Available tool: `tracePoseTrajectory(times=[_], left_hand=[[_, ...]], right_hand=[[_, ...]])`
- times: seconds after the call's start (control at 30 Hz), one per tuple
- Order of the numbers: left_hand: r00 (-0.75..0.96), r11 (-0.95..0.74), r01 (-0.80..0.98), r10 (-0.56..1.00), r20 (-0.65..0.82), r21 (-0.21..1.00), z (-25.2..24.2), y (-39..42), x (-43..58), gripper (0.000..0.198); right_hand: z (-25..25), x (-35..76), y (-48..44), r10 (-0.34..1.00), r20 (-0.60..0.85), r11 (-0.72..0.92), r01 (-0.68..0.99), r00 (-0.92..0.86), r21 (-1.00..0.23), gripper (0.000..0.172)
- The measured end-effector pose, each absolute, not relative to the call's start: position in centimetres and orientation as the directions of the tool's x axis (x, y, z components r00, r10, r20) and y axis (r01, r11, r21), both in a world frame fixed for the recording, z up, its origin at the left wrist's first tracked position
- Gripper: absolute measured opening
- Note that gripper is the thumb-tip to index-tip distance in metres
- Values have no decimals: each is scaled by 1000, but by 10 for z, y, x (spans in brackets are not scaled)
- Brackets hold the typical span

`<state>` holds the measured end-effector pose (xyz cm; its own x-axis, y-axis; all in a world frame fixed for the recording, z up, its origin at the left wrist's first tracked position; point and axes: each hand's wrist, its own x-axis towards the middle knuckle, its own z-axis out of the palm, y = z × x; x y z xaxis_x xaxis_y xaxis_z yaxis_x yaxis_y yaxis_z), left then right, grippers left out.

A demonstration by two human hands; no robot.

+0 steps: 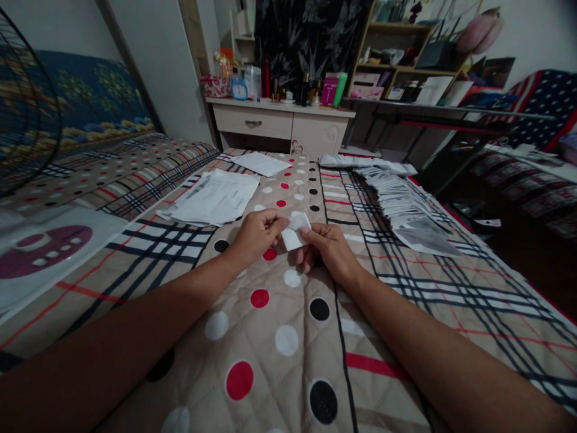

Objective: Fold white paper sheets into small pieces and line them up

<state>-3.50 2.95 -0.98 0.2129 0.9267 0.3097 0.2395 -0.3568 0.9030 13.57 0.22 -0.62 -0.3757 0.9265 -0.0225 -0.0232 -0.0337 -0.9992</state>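
Between my two hands, just above the dotted bed cover point(288, 340), is a small folded piece of white paper point(295, 236). My left hand point(258, 236) pinches its left edge between thumb and fingers. On the other side my right hand point(331, 249) grips the right edge, thumb on top and fingers curled beneath. Left of them lies a loose stack of printed sheets point(216, 197), with another white sheet point(261, 163) behind it. Over to the right, a long row of overlapping folded papers point(392, 195) stretches across the cover.
A white plastic bag point(112, 225) with a purple print lies at the left, below a fan guard point(27, 102). Beyond the bed stand a white dresser point(274, 120) crowded with bottles and boxes, and a wooden shelf point(399, 27). A thin-legged table point(451, 111) stands at the right.
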Motion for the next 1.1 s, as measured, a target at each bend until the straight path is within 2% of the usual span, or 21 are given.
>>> tracePoseTrajectory(times=[0.1,0.23,0.33,0.47,0.57,0.73,0.8,0.9,1.1], left_hand=[[285,-439,357,892,351,824,-9,29,-37,25],[315,-496,452,866,388,741,-7,26,-37,31],[255,-396,382,914,317,835,-7,25,-34,34],[229,-293,190,941,247,937,-8,26,-31,27],[232,-348,134,921,312,928,-8,28,-31,31],[130,-560,320,825,550,764,-4,26,-34,11],[142,-621,363,773,618,694,-3,24,-35,7],[213,-664,398,738,640,633,-3,21,-35,8],[280,-707,478,685,672,522,-5,18,-31,18]], right_hand=[[-9,134,5,937,21,47,65,-348,-997,43],[-11,135,9,948,164,205,130,-271,-970,37],[-10,137,9,958,191,225,146,-215,-963,36],[-9,139,7,971,192,211,137,-140,-968,33],[-9,139,8,974,188,200,94,-124,-975,28],[-14,138,12,958,227,237,33,-173,-971,25],[-16,139,13,945,267,294,129,-191,-947,25],[-17,141,13,923,340,382,349,-179,-855,24],[-7,142,4,820,552,500,658,-152,-563,25]])
